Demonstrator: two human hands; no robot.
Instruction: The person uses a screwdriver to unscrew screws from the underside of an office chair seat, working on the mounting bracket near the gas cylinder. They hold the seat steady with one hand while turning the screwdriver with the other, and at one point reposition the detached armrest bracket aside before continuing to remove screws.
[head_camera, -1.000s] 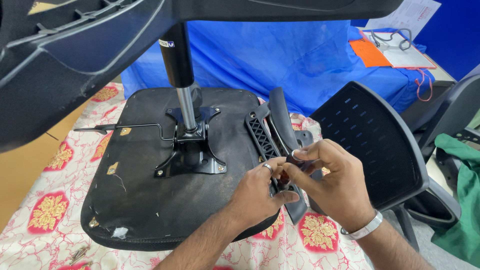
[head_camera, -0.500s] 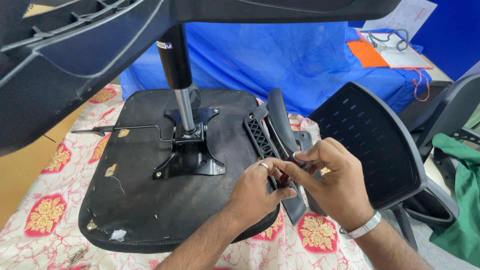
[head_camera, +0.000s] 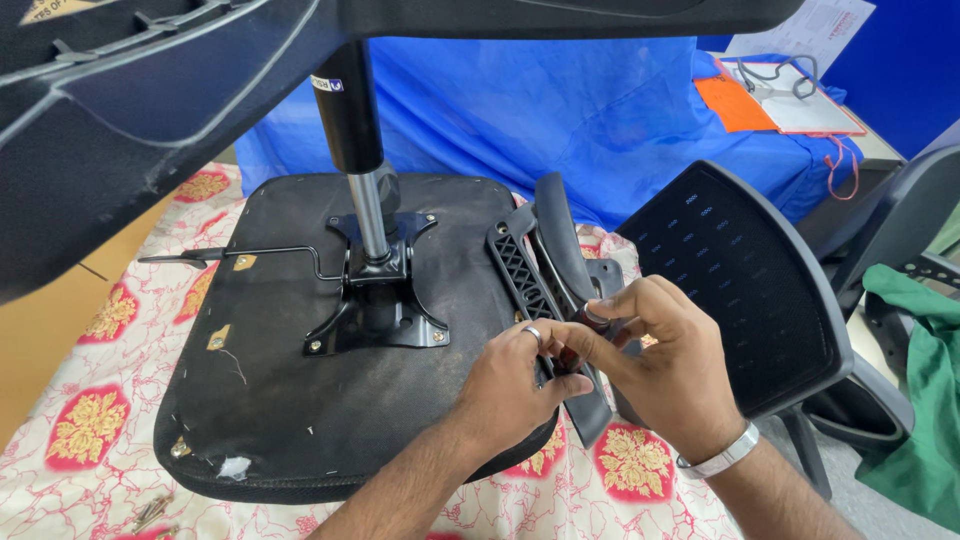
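An upturned black office chair seat (head_camera: 290, 400) lies on a floral cloth, with its metal plate (head_camera: 375, 310) and gas cylinder (head_camera: 352, 130) pointing up. A black plastic armrest (head_camera: 545, 265) lies along the seat's right edge. My left hand (head_camera: 515, 385) and my right hand (head_camera: 665, 375) meet over the armrest's near end. Together they grip a small dark tool (head_camera: 585, 330) with a rounded handle, its tip down at the armrest. A ring is on my left hand and a silver bracelet on my right wrist.
A black mesh chair back (head_camera: 745, 290) stands to the right. A blue cloth (head_camera: 560, 110) covers the table behind, with a clipboard (head_camera: 790, 95) on it. Loose screws (head_camera: 150, 512) lie at the front left. A green cloth (head_camera: 920, 410) hangs at the far right.
Both hands have shifted slightly on the tool at the armrest's near end, the right fingers turning around its handle. The seat and armrest stay in place.
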